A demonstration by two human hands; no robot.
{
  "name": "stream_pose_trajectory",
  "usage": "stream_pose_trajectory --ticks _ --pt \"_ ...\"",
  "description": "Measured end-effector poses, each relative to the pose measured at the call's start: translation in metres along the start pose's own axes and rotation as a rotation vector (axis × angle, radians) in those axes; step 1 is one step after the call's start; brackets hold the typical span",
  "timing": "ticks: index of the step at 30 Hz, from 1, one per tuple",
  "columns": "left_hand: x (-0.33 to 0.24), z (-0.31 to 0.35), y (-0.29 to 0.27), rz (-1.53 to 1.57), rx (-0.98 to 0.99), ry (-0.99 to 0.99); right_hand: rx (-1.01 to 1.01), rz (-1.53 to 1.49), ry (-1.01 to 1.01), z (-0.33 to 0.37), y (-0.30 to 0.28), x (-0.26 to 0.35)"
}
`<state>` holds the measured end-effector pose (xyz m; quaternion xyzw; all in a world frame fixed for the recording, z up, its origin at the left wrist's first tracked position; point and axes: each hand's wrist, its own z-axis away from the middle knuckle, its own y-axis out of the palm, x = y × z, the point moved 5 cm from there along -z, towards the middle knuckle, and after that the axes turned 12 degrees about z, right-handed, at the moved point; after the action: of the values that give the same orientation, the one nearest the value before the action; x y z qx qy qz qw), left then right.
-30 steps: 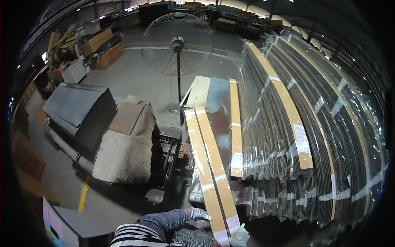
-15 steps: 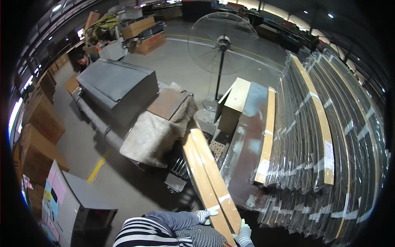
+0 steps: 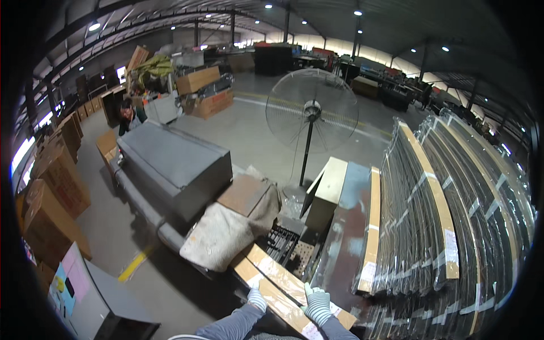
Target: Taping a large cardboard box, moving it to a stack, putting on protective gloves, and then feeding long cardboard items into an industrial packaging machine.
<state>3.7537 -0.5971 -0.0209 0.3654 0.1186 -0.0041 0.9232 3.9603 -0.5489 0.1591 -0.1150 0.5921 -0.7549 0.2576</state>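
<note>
1. The grey concrete floor (image 3: 249,133) is carrying everything here.
2. A pedestal fan (image 3: 310,116) is standing on it.
3. Left of the fan, a long grey cabinet (image 3: 170,170) is lying on the floor.
4. Behind the fan to its left, cardboard boxes (image 3: 204,93) are sitting.
5. Right of the fan, wrapped panels (image 3: 453,226) are standing stacked.

A warehouse or factory floor, large and open.

A dark truss roof with rows of ceiling lights (image 3: 357,12) spans a bare concrete floor (image 3: 255,130). Stacked cardboard boxes (image 3: 54,175) line one side, plastic-wrapped long panels (image 3: 453,226) stand racked on the other, and a tall pedestal fan (image 3: 311,110) stands between.
</note>
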Motion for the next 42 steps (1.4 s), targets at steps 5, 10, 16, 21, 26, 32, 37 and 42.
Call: stream_pose_trajectory --ticks 5,10,16,21,26,32,37,42 --pt "-0.026 -0.037 -0.028 0.094 0.060 0.005 -0.030 0.032 -0.046 -0.019 -0.009 0.022" --pt "-0.055 -0.080 0.010 0.213 0.277 -0.042 -0.336 -0.068 -0.070 -0.064 -0.036 0.016" --pt "-0.091 -0.113 0.012 -0.167 -0.123 0.146 -0.782 -0.152 0.134 -0.023 -0.226 -0.024" --pt "0.011 -0.028 0.047 -0.255 -0.034 -0.154 -1.163 -0.016 0.735 0.139 -0.294 -0.173" --pt "0.121 0.011 0.119 -0.329 0.378 -0.455 -0.595 0.108 1.026 0.205 -0.247 -0.282" --pt "0.171 0.161 0.302 -0.270 0.901 -0.766 -0.758 -0.017 0.629 0.211 -0.268 -0.190" --pt "0.166 0.184 0.310 -0.413 0.829 -0.724 -0.759 -0.116 0.779 0.215 -0.202 -0.269" --pt "0.179 0.127 0.224 -0.575 0.844 -0.507 -0.521 -0.169 0.914 0.166 -0.204 -0.268"
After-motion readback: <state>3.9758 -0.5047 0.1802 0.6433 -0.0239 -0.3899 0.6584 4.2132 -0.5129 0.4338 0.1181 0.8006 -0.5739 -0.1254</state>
